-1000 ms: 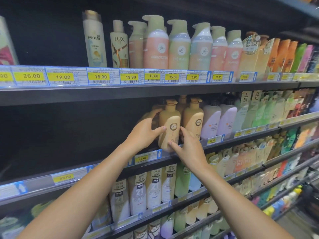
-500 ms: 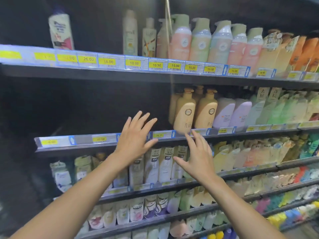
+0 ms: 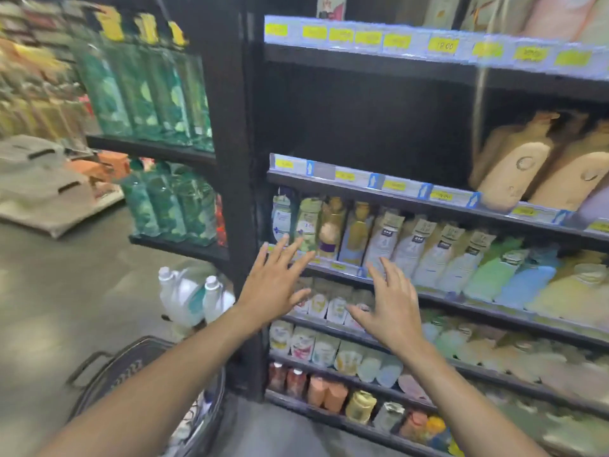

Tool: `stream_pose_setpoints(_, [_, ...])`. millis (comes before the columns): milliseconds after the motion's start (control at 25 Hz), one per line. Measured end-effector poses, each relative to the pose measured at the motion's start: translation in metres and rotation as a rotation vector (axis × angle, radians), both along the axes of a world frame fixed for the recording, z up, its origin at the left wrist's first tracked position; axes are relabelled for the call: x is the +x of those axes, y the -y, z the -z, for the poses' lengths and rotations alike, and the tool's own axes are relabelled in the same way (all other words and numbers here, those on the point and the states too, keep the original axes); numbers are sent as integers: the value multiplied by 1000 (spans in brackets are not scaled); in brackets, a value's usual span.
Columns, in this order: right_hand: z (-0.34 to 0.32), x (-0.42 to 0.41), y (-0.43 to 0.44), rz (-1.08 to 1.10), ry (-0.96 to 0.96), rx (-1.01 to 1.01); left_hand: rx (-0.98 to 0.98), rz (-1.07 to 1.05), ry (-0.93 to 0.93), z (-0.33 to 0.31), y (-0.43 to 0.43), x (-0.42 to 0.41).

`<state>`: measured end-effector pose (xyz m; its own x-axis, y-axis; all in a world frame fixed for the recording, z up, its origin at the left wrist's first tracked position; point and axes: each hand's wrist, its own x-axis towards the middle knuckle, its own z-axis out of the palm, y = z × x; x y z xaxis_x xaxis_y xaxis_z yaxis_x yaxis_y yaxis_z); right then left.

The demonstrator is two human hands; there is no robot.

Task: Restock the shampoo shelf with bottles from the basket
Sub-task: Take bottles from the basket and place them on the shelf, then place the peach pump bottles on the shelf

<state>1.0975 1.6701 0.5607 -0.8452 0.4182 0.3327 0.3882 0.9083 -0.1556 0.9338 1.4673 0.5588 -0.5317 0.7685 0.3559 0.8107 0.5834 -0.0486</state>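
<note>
Beige pump shampoo bottles (image 3: 514, 166) stand at the right end of the middle shelf (image 3: 372, 189), whose left part is dark and bare. My left hand (image 3: 275, 285) and my right hand (image 3: 390, 303) hover in front of the lower shelves with fingers spread, holding nothing. A dark wire basket (image 3: 131, 377) sits on the floor at the lower left, partly hidden behind my left forearm; its contents are blurred.
A black upright post (image 3: 237, 159) separates this unit from a side rack of green bottles (image 3: 145, 90). White jugs (image 3: 188, 298) stand on the floor by the post. Cardboard boxes (image 3: 43, 189) lie on the floor at left. Lower shelves are packed with bottles and pouches.
Both hands let go of the beige bottle on the middle shelf and drew back and down with fingers spread. The view swung left and down, bringing the basket and floor into sight.
</note>
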Motion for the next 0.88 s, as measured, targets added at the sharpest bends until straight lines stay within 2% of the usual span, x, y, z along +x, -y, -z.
stream_pose_setpoints(520, [90,-191,237,-495,222,-95,-57,-527,291,108,299,-83])
stream_pose_setpoints(880, [184,-298,347,-659,478,-88,-60,-685,543,205,422,-135])
